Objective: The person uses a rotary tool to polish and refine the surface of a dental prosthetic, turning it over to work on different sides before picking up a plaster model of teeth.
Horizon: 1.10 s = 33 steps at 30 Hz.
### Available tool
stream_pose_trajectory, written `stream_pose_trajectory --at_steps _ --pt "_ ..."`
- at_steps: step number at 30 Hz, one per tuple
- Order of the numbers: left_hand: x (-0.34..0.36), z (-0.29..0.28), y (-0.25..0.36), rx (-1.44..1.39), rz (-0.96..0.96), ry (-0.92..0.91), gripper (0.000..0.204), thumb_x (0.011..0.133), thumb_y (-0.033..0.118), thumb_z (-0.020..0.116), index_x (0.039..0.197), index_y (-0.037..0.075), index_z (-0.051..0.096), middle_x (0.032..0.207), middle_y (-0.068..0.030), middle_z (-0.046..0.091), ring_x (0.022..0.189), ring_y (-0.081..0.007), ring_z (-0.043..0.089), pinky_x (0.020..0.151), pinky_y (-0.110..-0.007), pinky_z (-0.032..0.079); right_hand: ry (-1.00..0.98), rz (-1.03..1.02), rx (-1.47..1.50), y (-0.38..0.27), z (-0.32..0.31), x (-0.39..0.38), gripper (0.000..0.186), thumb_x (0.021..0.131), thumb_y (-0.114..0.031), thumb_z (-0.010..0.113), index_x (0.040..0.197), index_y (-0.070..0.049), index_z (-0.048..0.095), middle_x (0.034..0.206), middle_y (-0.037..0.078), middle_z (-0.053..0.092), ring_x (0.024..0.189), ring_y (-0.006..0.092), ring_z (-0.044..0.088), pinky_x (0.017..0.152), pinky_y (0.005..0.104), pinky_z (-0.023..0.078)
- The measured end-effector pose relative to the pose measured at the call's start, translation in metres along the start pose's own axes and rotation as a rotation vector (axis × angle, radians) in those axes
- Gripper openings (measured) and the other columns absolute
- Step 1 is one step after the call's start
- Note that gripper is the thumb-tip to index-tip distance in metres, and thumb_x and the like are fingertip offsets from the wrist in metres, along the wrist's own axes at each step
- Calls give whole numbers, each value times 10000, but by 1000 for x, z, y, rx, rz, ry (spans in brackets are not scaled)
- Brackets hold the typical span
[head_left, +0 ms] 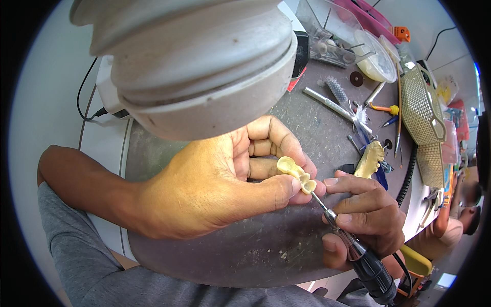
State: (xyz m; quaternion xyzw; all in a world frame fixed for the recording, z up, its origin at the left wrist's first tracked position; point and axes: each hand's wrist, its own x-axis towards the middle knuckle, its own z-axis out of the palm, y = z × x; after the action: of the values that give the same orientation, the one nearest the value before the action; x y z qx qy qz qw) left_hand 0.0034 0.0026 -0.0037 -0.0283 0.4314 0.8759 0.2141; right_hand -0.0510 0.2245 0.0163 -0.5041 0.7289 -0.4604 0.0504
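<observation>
At the left, a grey sleeve [76, 240] covers the person's upper arm, and the bare forearm reaches right over the dark desk [245, 256]. A white ribbed nozzle [204, 61] stands over the far left part of the desk, its round rim hiding what lies beneath. Just nearer is the left hand [209, 187], with its fingers bent and nearly closed: thumb and fingertips pinch a small cream dental piece [305, 182] above the middle of the desk. The piece is a row of joined rounded cups. Its long axis slants from far left to near right, the largest cup at the far left end.

A rotary handpiece [358, 250] points far and left, its slim metal tip at the piece's near right end; whether they touch is too small to tell. Its long axis slants the same way, its thick black body toward the near right. The right hand [371, 212] has its fingers wrapped around the front of the handpiece, in a pen-like hold.

Beyond the right hand, a metal rod [327, 105] and a cream dental model [369, 159] lie on the desk. Farther right stands a beige perforated basket [419, 102].
</observation>
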Motion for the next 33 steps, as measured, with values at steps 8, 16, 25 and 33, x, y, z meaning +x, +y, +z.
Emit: stream_pose_trajectory --at_steps 8,16,25,33 --pt "1 2 -1 22 64 -19 187 861 -85 559 1010 -9 474 1087 -143 547 1119 -257 585 969 -326 503 160 -59 110 10 1 -5 361 708 -25 779 993 -28 559 875 154 638 843 307 672 720 385 562" --pt "-1 -2 -7 47 117 -42 210 813 -113 618 958 5 523 1053 -109 533 1041 -156 562 912 -271 499 229 40 173 17 22 4 360 699 18 786 969 -9 549 852 163 663 730 193 647 600 281 511" --pt "-3 8 -2 136 22 -50 166 847 -53 628 976 -24 529 1063 -112 564 1020 -158 592 887 -273 523 213 -39 69 15 17 4 314 692 80 731 945 -16 570 849 163 667 735 206 649 633 278 501" --pt "-5 6 4 65 -98 -107 243 930 27 542 1152 -69 512 1101 -157 604 1053 -193 610 970 -314 499 256 -35 74 16 11 1 304 738 14 720 1004 -19 576 894 157 637 762 198 619 669 280 480"
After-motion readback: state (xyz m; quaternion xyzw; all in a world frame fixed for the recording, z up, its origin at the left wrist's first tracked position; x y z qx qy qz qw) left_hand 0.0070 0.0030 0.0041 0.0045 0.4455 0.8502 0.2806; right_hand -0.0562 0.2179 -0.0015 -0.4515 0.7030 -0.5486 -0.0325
